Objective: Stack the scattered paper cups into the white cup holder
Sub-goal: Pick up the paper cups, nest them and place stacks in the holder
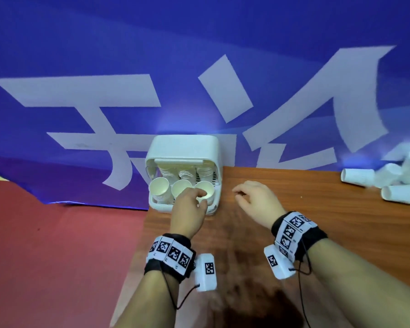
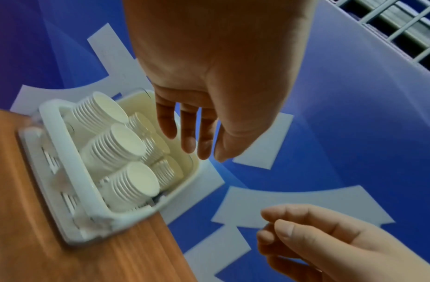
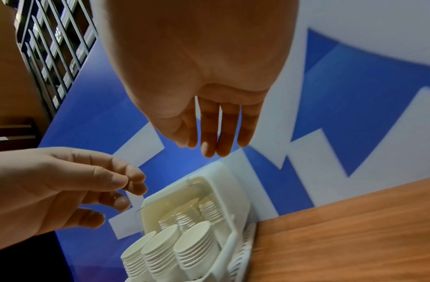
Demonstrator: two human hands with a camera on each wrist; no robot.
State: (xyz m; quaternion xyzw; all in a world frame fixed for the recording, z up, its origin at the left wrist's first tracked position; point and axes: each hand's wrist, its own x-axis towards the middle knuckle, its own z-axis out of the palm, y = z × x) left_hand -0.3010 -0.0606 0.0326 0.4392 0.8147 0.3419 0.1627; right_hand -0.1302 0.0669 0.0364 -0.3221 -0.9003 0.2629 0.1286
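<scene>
The white cup holder [image 1: 185,147] stands at the table's back left corner, with stacks of paper cups [image 1: 159,188] in two rows inside it. My left hand [image 1: 199,197] hovers over the holder's front right stack, fingers relaxed and holding nothing. In the left wrist view its fingers [image 2: 192,145] hang straight above the stacks [image 2: 122,143]. My right hand [image 1: 237,195] floats over the table just right of the holder, loosely curled and empty; the right wrist view shows its fingers [image 3: 216,141] above the holder [image 3: 233,183]. Several loose cups [image 1: 357,177] lie on their sides at the far right.
The wooden table [image 1: 317,245] stretches from the holder to the pile of cups. A blue banner with white characters [image 1: 104,67] hangs behind it. Red floor [image 1: 45,256] lies beyond the table's left edge.
</scene>
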